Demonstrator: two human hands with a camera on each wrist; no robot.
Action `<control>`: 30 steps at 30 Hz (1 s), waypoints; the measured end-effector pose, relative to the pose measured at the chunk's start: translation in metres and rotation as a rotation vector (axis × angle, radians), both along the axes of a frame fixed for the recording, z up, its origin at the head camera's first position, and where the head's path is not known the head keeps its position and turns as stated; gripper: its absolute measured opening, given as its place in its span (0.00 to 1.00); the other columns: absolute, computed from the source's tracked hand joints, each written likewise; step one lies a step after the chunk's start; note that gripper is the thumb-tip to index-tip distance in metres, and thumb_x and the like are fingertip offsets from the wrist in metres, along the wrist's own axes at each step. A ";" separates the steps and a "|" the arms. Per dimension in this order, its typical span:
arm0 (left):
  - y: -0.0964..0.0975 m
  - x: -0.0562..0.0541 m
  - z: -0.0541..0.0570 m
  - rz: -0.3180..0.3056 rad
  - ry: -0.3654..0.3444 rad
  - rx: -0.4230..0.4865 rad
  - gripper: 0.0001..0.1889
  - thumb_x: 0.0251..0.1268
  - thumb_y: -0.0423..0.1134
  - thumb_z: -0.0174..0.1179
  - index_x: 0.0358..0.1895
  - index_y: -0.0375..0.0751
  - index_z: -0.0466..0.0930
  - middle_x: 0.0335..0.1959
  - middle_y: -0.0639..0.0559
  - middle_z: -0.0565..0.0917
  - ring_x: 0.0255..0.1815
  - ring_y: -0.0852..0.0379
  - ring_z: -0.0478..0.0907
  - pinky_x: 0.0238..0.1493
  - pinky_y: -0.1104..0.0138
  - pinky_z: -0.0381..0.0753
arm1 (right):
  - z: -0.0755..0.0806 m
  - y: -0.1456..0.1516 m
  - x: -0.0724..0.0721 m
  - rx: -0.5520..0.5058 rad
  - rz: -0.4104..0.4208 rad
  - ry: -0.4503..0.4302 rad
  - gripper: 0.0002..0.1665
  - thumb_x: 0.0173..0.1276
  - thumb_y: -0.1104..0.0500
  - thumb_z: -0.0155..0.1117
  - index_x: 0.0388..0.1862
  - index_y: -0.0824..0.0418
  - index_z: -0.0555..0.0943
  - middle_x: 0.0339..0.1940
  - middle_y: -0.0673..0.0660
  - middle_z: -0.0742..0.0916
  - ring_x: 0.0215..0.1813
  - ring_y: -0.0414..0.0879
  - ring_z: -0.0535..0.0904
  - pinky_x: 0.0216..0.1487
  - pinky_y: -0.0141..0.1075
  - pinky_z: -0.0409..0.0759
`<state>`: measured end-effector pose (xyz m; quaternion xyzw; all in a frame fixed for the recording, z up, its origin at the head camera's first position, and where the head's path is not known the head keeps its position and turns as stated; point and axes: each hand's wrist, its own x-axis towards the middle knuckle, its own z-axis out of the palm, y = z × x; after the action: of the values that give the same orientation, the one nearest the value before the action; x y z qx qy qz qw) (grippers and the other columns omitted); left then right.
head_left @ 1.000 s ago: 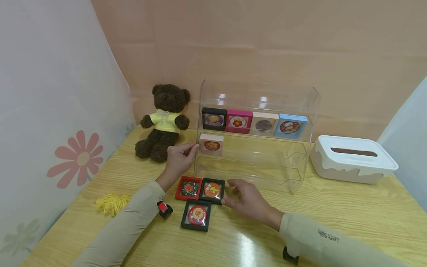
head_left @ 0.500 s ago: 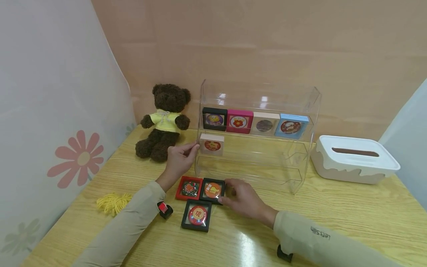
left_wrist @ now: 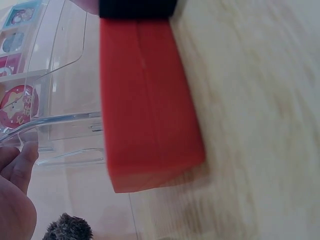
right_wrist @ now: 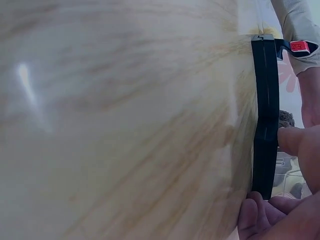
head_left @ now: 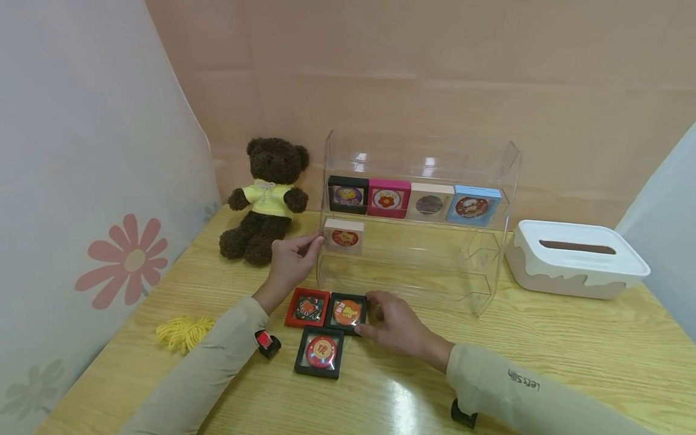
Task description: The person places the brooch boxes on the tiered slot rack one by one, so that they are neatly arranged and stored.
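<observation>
Sitting at far left, a brown bear (head_left: 264,199) is near the left hand (head_left: 292,263), which pinches the left edge of a clear rack (head_left: 418,258). Nearer, a red frame (head_left: 308,307) lies on the table (head_left: 571,338) beside an orange-badge frame (head_left: 347,312); the right hand (head_left: 403,326) grips that frame's right part between thumb and fingers. Far right stands a white-topped box (head_left: 573,266).

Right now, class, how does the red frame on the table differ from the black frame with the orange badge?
Colour: the red frame has a red border, the black frame a black one.
Badge: the red frame's badge is mainly dark green and red; the black frame's badge is orange with a yellow hand sign.
Contact: the right hand touches the black frame; neither hand touches the red frame.
Shared: both lie on the table.
</observation>
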<state>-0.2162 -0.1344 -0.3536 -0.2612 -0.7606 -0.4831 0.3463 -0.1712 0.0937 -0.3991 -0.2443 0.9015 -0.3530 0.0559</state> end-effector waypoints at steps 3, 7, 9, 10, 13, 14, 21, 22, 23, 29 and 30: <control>0.000 0.000 0.000 0.002 0.002 -0.002 0.07 0.57 0.18 0.61 0.39 0.18 0.82 0.28 0.32 0.83 0.19 0.45 0.82 0.18 0.73 0.76 | 0.001 -0.001 0.000 0.000 -0.001 -0.013 0.38 0.55 0.49 0.74 0.58 0.70 0.73 0.44 0.57 0.81 0.39 0.45 0.76 0.36 0.39 0.77; 0.001 0.001 0.001 0.001 0.006 0.000 0.07 0.56 0.18 0.61 0.39 0.18 0.81 0.27 0.31 0.83 0.19 0.44 0.82 0.18 0.73 0.77 | 0.003 -0.001 0.000 0.004 -0.018 -0.036 0.37 0.54 0.48 0.75 0.56 0.68 0.74 0.43 0.56 0.80 0.40 0.46 0.76 0.37 0.40 0.78; 0.001 0.002 0.001 -0.001 0.005 0.000 0.07 0.56 0.18 0.60 0.39 0.18 0.81 0.27 0.31 0.83 0.19 0.43 0.82 0.18 0.73 0.77 | 0.004 -0.001 0.001 0.009 -0.025 -0.046 0.38 0.54 0.48 0.75 0.57 0.68 0.73 0.43 0.56 0.80 0.41 0.46 0.77 0.38 0.40 0.78; 0.001 0.002 0.001 -0.002 0.004 0.000 0.07 0.57 0.18 0.60 0.39 0.18 0.81 0.27 0.31 0.83 0.19 0.43 0.82 0.18 0.73 0.77 | 0.004 -0.001 0.001 0.011 -0.030 -0.049 0.38 0.54 0.48 0.75 0.57 0.68 0.73 0.43 0.56 0.80 0.41 0.46 0.77 0.38 0.40 0.78; 0.001 0.002 0.001 -0.001 0.001 -0.002 0.07 0.57 0.18 0.60 0.39 0.18 0.81 0.27 0.31 0.83 0.19 0.43 0.82 0.18 0.72 0.78 | 0.004 -0.001 0.001 0.014 -0.033 -0.049 0.40 0.54 0.48 0.75 0.58 0.69 0.73 0.43 0.56 0.80 0.40 0.46 0.76 0.38 0.40 0.78; 0.001 0.002 0.001 -0.001 0.000 -0.003 0.07 0.57 0.18 0.60 0.39 0.18 0.81 0.27 0.31 0.83 0.19 0.43 0.82 0.18 0.72 0.78 | 0.004 0.000 0.001 0.016 -0.030 -0.047 0.40 0.54 0.48 0.75 0.59 0.69 0.73 0.43 0.56 0.80 0.40 0.46 0.76 0.38 0.40 0.78; 0.001 0.001 0.000 0.004 -0.006 -0.006 0.07 0.57 0.19 0.61 0.39 0.19 0.82 0.27 0.32 0.83 0.19 0.45 0.82 0.18 0.72 0.77 | 0.003 0.000 0.001 0.009 -0.019 -0.036 0.39 0.53 0.48 0.76 0.57 0.69 0.73 0.40 0.55 0.80 0.39 0.45 0.76 0.35 0.40 0.77; 0.001 0.001 0.000 0.003 -0.010 -0.004 0.07 0.57 0.19 0.61 0.39 0.19 0.82 0.27 0.32 0.83 0.19 0.45 0.82 0.18 0.73 0.77 | 0.003 0.000 0.001 0.005 -0.020 -0.034 0.39 0.53 0.48 0.76 0.57 0.69 0.74 0.39 0.55 0.80 0.38 0.45 0.76 0.35 0.39 0.77; 0.001 0.001 0.000 0.003 -0.012 -0.004 0.07 0.58 0.19 0.61 0.39 0.19 0.82 0.27 0.32 0.83 0.19 0.45 0.82 0.18 0.73 0.77 | 0.002 0.000 0.001 0.000 -0.021 -0.030 0.39 0.53 0.48 0.76 0.56 0.69 0.74 0.39 0.55 0.80 0.38 0.45 0.76 0.35 0.39 0.77; 0.001 0.002 0.000 -0.001 -0.021 0.002 0.07 0.58 0.19 0.60 0.39 0.19 0.82 0.27 0.32 0.83 0.18 0.44 0.82 0.18 0.75 0.76 | 0.001 0.002 0.002 -0.061 -0.025 0.004 0.35 0.51 0.50 0.78 0.52 0.66 0.74 0.40 0.54 0.81 0.38 0.44 0.78 0.35 0.38 0.78; 0.001 0.002 0.000 0.000 -0.023 0.002 0.07 0.58 0.19 0.60 0.39 0.19 0.82 0.27 0.32 0.83 0.17 0.44 0.82 0.17 0.75 0.75 | 0.001 0.002 0.003 -0.069 -0.023 0.008 0.34 0.51 0.51 0.78 0.51 0.65 0.74 0.41 0.55 0.81 0.38 0.44 0.78 0.35 0.38 0.78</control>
<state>-0.2144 -0.1338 -0.3535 -0.2553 -0.7640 -0.4869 0.3378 -0.1684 0.0961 -0.3979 -0.2369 0.8917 -0.3836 0.0395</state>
